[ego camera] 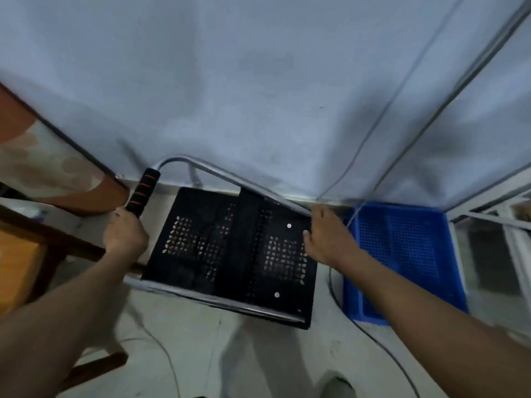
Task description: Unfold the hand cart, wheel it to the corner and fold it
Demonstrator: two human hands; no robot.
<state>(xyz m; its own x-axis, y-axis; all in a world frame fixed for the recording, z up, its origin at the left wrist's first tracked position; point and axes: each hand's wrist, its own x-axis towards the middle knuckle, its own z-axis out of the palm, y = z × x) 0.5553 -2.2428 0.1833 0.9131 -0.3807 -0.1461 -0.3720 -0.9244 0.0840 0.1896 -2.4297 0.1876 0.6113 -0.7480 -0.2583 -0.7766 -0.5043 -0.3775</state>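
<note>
The hand cart stands against the grey wall, its black perforated platform facing me inside a silver tube frame. A black foam grip with orange rings covers the frame's upper left stretch. My left hand is closed around the lower end of that grip. My right hand lies on the platform's right edge where the silver tube meets it, fingers curled over the edge. The cart's wheels are hidden from view.
A blue plastic crate sits on the floor right of the cart. Grey cables run down the wall and across the floor. A wooden chair and a patterned cloth crowd the left. My foot shows below.
</note>
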